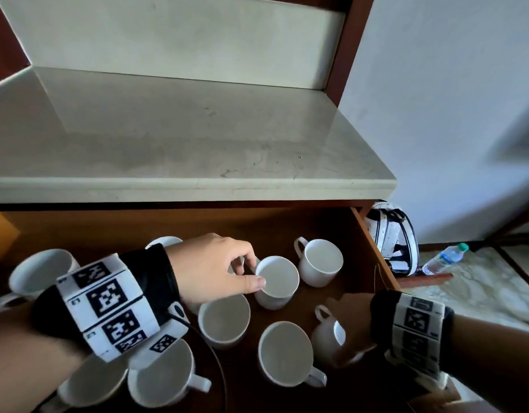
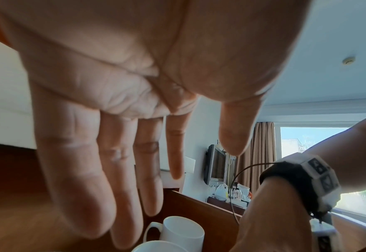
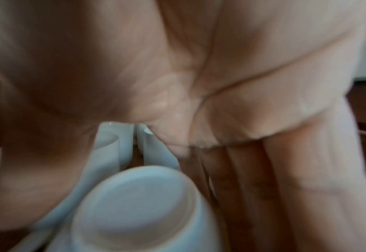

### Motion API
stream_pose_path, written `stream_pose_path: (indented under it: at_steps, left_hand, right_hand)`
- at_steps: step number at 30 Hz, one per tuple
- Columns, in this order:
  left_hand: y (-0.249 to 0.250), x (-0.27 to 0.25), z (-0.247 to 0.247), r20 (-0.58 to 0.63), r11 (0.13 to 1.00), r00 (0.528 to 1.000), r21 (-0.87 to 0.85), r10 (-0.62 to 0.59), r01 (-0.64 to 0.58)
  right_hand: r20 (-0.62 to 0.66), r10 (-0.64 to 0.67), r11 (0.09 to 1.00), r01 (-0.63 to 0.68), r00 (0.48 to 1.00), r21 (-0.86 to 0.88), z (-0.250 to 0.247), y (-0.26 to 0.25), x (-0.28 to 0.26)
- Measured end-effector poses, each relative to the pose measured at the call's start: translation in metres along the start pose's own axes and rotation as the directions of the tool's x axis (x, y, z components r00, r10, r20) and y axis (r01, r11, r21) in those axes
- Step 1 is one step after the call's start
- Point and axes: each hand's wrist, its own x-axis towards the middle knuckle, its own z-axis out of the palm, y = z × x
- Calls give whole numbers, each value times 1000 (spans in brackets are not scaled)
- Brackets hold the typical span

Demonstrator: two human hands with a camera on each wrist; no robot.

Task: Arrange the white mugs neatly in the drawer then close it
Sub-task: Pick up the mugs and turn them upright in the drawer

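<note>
Several white mugs stand scattered in the open wooden drawer (image 1: 373,248), most of them upright. My left hand (image 1: 254,272) hovers over the middle one (image 1: 278,286); its thumb touches the near rim and a finger curls by the far rim. From the left wrist, that hand (image 2: 204,162) shows relaxed, spread fingers with nothing between them, above two mugs (image 2: 182,230). One mug (image 1: 325,338) lies on its side at the front right. My right hand (image 1: 337,332) grips it, thumb on one side and fingers (image 3: 296,187) on the other, its base (image 3: 134,204) facing the wrist.
A pale stone countertop (image 1: 197,144) overhangs the back of the drawer. An upright mug (image 1: 319,260) stands back right, others at front (image 1: 285,353) and left (image 1: 39,272). Beyond the drawer's right wall, a bag (image 1: 391,236) and a water bottle (image 1: 445,259) lie on the floor.
</note>
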Motion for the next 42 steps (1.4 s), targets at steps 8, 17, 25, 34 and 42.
stream_pose_path:
  at_steps: [8, 17, 25, 34, 42]
  left_hand:
    - [-1, -2, 12, 38, 999, 999, -39, -15, 16]
    - [16, 5, 15, 25, 1000, 999, 3, 26, -26]
    - [51, 38, 17, 4, 961, 998, -272, 60, -56]
    - [82, 70, 26, -87, 610, 984, -775, 155, -165]
    - [101, 84, 51, 58, 921, 948, 227, 312, -317]
  right_hand:
    - [-48, 92, 996, -93, 995, -16, 15, -16, 22]
    - [-124, 110, 983, -90, 986, 161, 1, 19, -3]
    - [-530, 161, 608, 339, 833, 718, -9, 56, -58]
    - [-647, 217, 478, 498, 731, 723, -9, 58, -65]
    - [-682, 46, 835, 347, 730, 428, -24, 64, -72]
